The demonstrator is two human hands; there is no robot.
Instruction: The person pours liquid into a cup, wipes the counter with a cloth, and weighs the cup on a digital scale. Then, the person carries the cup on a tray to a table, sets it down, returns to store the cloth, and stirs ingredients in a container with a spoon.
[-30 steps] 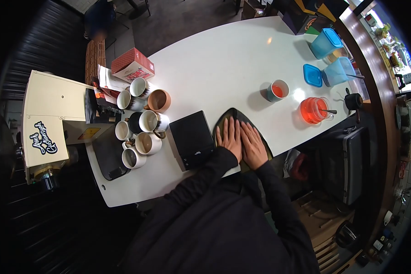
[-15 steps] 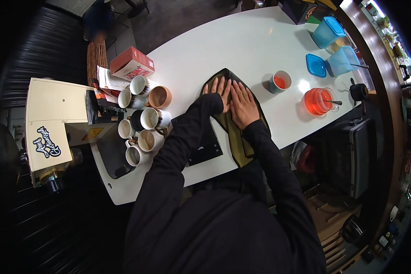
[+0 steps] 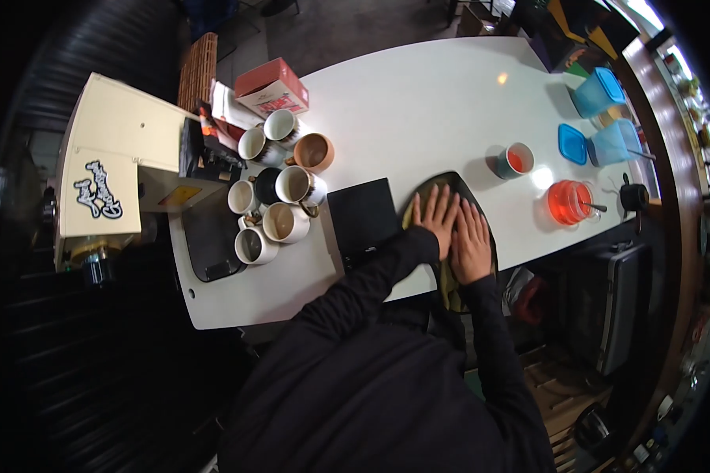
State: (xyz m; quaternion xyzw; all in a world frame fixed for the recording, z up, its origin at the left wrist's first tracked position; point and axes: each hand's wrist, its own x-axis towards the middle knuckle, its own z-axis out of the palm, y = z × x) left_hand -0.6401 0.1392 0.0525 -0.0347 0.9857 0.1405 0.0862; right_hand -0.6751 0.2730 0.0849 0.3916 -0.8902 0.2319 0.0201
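Left hand (image 3: 437, 217) and right hand (image 3: 472, 246) lie flat side by side, fingers extended, on a dark green cloth (image 3: 447, 287) overhanging the near edge of the white table (image 3: 418, 102); a black device (image 3: 363, 214) lies just left, mugs (image 3: 286, 221) cluster beyond it, and a cup (image 3: 514, 161) and red-filled jar (image 3: 568, 202) stand to the right

cloth (image 3: 445, 277) on table (image 3: 410, 110); mugs (image 3: 295, 186) to left; cup (image 3: 515, 161), jar (image 3: 568, 202) to right
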